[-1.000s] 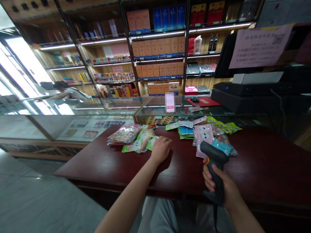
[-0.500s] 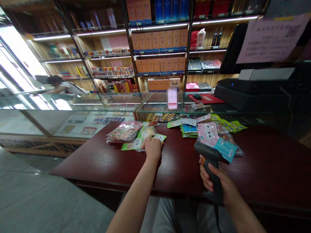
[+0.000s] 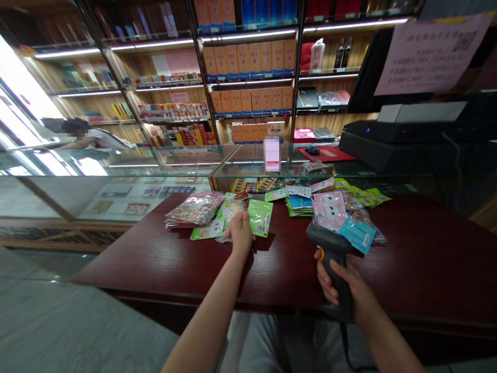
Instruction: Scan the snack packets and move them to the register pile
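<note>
My left hand [image 3: 240, 233] is closed on a green snack packet [image 3: 261, 217], whose barcode side faces me, tilted up off the table. Beside that hand lie a clear bag of snacks [image 3: 233, 208] and another green packet [image 3: 208, 229]. Farther left is a stack of shiny red-and-white packets [image 3: 196, 209]. My right hand [image 3: 341, 285] grips a black barcode scanner [image 3: 336, 259] by its handle, its head just in front of a pink packet [image 3: 330, 210] and a blue packet [image 3: 357, 234].
A dark red wooden table [image 3: 163, 264] carries the packets. Behind it runs a glass display counter [image 3: 178, 155] with a phone [image 3: 272, 154] standing on it. On the right sits a black register [image 3: 380, 150]. A person [image 3: 91, 137] leans at the far left.
My left hand has turned and raised the green packet, so its barcode side now shows. The scanner stays in my right hand. The whole view has shifted slightly.
</note>
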{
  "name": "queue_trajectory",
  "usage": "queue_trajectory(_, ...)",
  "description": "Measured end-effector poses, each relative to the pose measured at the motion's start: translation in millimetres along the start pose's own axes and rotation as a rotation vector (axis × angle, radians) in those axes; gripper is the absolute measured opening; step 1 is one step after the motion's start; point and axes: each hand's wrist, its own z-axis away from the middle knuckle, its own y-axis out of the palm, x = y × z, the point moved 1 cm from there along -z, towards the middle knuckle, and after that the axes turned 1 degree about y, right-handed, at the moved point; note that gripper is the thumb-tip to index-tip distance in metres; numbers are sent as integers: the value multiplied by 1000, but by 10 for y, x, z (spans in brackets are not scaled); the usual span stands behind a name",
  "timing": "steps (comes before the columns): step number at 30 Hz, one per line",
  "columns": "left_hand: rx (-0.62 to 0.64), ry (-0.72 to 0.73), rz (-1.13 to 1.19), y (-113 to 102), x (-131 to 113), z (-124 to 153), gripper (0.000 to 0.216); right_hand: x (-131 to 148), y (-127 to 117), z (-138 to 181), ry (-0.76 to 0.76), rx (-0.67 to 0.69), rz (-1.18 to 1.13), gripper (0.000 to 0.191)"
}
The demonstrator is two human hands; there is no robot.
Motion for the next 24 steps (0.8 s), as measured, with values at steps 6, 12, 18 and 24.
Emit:
queue_trajectory(6,230,-132,412,87,-11,43,49,39,120,30,95,-100,207,44)
queue_trajectory(12,240,-182,436,76,-31,76,51,-84,287,89,132,-234,549,48)
queue_trajectory(18,236,-146,412,84,-4,87,42,-129,429,69,67,-266,606,43)
queue_trajectory(24,142,-61,281,108,71,42,31,-117,467,64,64,-242,588,43)
